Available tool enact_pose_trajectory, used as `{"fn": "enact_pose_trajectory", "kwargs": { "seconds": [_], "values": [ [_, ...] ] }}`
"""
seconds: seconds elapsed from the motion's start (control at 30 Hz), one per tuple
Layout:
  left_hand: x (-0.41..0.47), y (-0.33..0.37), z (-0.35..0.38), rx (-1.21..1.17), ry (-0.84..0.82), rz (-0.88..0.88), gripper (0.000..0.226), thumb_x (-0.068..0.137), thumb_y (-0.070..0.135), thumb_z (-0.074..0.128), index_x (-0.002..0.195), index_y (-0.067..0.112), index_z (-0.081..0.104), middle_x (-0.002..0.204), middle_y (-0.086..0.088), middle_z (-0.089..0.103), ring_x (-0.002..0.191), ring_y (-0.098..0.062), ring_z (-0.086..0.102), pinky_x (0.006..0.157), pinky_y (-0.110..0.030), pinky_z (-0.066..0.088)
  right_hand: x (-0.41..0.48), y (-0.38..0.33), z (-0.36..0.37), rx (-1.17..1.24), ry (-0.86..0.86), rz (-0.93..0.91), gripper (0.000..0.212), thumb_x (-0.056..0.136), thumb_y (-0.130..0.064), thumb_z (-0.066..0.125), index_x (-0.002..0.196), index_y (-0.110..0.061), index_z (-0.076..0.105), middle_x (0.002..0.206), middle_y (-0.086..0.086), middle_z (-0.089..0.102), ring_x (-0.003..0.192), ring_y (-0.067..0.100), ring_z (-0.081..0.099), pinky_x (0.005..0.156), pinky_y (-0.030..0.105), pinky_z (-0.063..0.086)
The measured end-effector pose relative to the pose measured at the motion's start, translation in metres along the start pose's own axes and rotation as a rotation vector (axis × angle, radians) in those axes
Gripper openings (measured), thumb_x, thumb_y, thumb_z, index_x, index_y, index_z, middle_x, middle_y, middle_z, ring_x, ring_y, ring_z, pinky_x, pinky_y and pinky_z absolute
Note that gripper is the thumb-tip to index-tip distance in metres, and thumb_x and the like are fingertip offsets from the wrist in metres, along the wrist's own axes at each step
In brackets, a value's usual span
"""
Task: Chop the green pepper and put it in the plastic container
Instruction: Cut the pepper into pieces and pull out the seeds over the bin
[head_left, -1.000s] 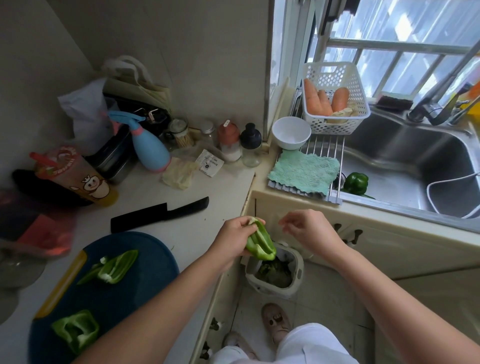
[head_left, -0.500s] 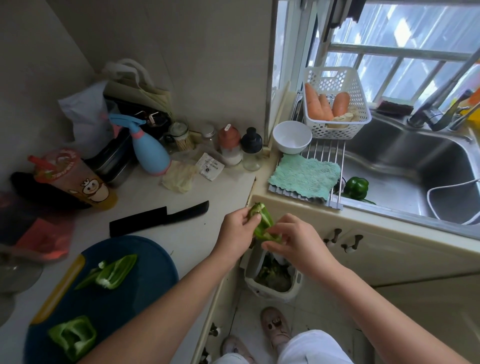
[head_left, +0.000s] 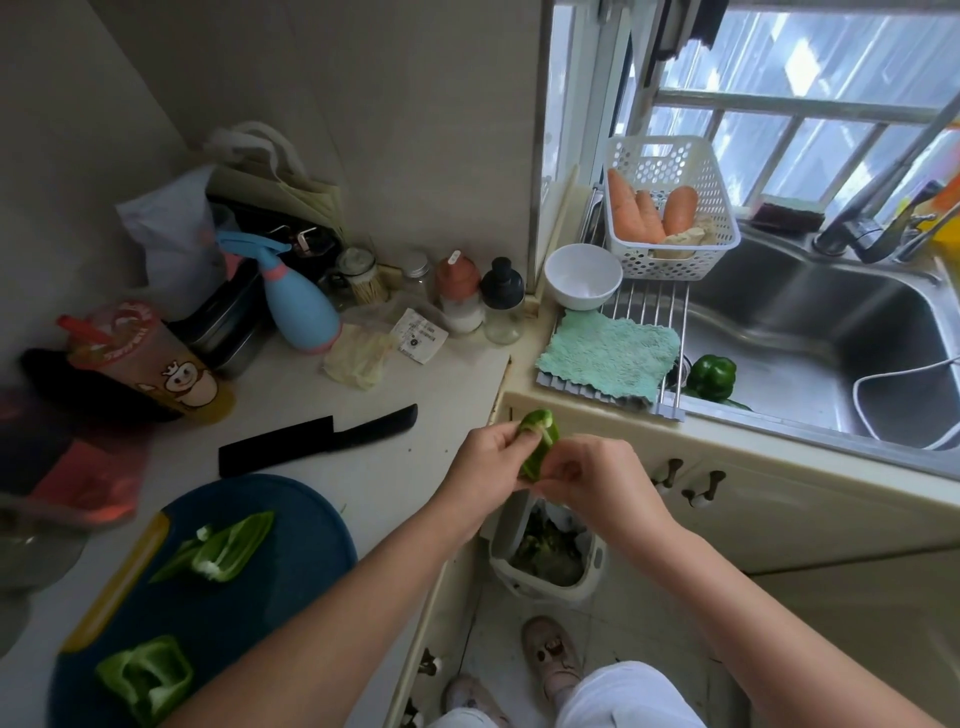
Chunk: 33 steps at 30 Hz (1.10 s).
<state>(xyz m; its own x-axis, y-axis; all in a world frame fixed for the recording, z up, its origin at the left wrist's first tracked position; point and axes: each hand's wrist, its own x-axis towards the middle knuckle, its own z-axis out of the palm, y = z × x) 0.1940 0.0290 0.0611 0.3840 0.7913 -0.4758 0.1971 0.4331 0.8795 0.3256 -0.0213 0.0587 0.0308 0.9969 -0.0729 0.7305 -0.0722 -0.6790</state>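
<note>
The left hand gripped a pepper piece between thumb and fingers, while the right hand pinched its near end with curled fingers. Both held it above the waste bin on the floor, just off the edge of the counter. The piece's long axis ran away from the person, its far tip showing above the left fingers. It looked like pith was being picked out. The cutting board lay down to the left, nearer the left hand, carrying two cut pieces, with the knife just beyond. A whole pepper sat in the sink, well off to the right
</note>
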Motion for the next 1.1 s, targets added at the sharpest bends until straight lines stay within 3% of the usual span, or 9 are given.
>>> {"fn": "enact_pose_trajectory", "kwargs": {
  "seconds": [0.07,0.23,0.53,0.73,0.83,0.97,1.1],
  "values": [
    [0.0,0.0,0.0,0.029,0.0,0.014,0.018,0.095,0.025,0.051,0.089,0.022,0.067,0.094,-0.01,0.071,0.089,-0.022,0.069,0.08,-0.034,0.057,0.0,0.001,0.0,0.019,-0.014,-0.031,0.017,0.07,-0.02,0.082,0.069,-0.017,0.065,0.066,-0.011,0.057,0.061,0.004,0.052,0.059,0.022,0.045],
    [-0.001,0.003,-0.001,0.007,0.01,0.019,0.021,0.096,0.026,0.049,0.091,0.017,0.067,0.093,-0.01,0.071,0.088,-0.022,0.069,0.079,-0.032,0.058,-0.003,0.003,0.0,0.035,0.023,-0.098,0.019,0.069,-0.021,0.083,0.068,-0.019,0.064,0.062,-0.017,0.052,0.057,-0.003,0.048,0.055,0.011,0.039],
    [0.0,0.0,-0.002,-0.158,0.013,-0.022,0.025,0.098,0.022,0.045,0.103,0.007,0.064,0.1,-0.017,0.069,0.092,-0.024,0.069,0.074,-0.031,0.058,-0.007,0.009,-0.007,0.05,0.034,-0.258,0.019,0.075,-0.018,0.078,0.072,-0.015,0.06,0.068,-0.01,0.056,0.058,0.0,0.049,0.054,0.016,0.041],
    [0.0,-0.008,-0.007,-0.336,0.119,0.007,0.023,0.098,0.021,0.044,0.102,0.009,0.063,0.1,-0.014,0.07,0.09,-0.022,0.07,0.071,-0.029,0.058,-0.008,0.011,-0.014,0.305,0.067,-0.05,0.018,0.075,-0.018,0.079,0.073,-0.017,0.061,0.068,-0.003,0.066,0.06,0.006,0.059,0.058,0.021,0.05],
    [0.0,-0.01,-0.009,-0.316,0.123,0.044,0.022,0.098,0.018,0.044,0.106,0.01,0.063,0.103,-0.012,0.069,0.094,-0.019,0.069,0.071,-0.025,0.057,-0.008,0.014,-0.012,0.327,0.086,0.003,0.021,0.074,-0.013,0.08,0.071,-0.02,0.06,0.068,-0.004,0.066,0.06,0.004,0.059,0.058,0.021,0.05],
    [-0.001,-0.013,-0.006,-0.327,0.161,0.061,0.023,0.099,0.021,0.043,0.105,0.011,0.063,0.107,-0.015,0.068,0.095,-0.022,0.068,0.069,-0.026,0.057,-0.007,0.011,-0.012,0.324,0.076,0.057,0.016,0.077,-0.008,0.076,0.075,-0.019,0.065,0.072,-0.001,0.068,0.067,0.014,0.064,0.068,0.034,0.055],
    [0.003,-0.015,-0.007,-0.404,0.26,0.006,0.025,0.099,0.023,0.042,0.113,0.009,0.059,0.113,-0.019,0.063,0.096,-0.029,0.066,0.062,-0.028,0.057,-0.006,0.003,-0.022,0.733,-0.065,0.257,0.011,0.076,-0.007,0.075,0.08,-0.011,0.065,0.074,0.005,0.069,0.067,0.018,0.062,0.068,0.028,0.054]
  ]
}}
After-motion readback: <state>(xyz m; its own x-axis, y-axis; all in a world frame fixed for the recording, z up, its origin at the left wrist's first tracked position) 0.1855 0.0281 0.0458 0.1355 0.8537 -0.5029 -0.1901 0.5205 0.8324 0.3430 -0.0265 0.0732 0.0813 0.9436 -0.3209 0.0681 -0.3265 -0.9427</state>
